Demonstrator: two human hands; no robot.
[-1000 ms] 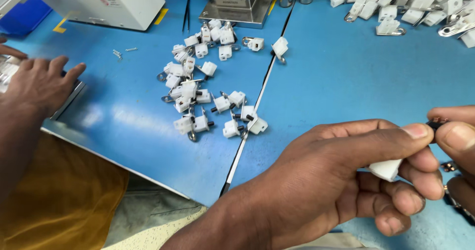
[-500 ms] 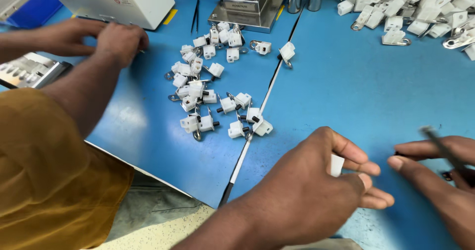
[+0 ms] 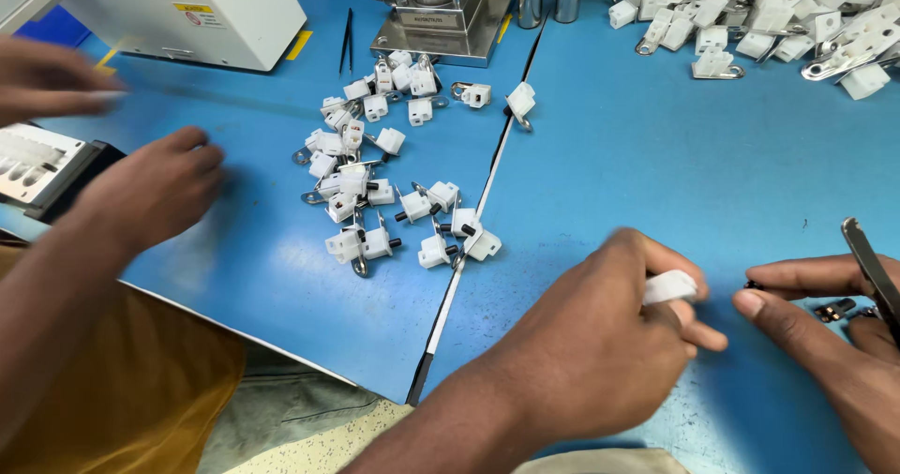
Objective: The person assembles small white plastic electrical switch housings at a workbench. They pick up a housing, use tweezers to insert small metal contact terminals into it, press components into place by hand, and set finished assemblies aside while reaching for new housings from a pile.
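Note:
My left hand [image 3: 600,343] lies low in the middle of the blue table [image 3: 656,155], closed around a small white plastic block [image 3: 669,286] that sticks out between thumb and fingers. My right hand [image 3: 825,333] rests at the right edge, a short gap away from the left. It holds dark metal tweezers [image 3: 872,268], and its forefinger tip touches a tiny dark part [image 3: 753,285] on the table. A few small metal pieces [image 3: 834,310] lie under that hand.
A pile of white plastic blocks with metal rings [image 3: 375,183] lies left of the table seam [image 3: 487,183]; another heap [image 3: 778,24] sits at the back right. A co-worker's two hands [image 3: 150,193] move near a tray [image 3: 37,169] at left. A white machine [image 3: 187,15] and a metal press [image 3: 450,15] stand behind.
My hands have drawn apart, the left keeping the white block and the right the tweezers. The co-worker's hand has come back from the white machine toward the tray.

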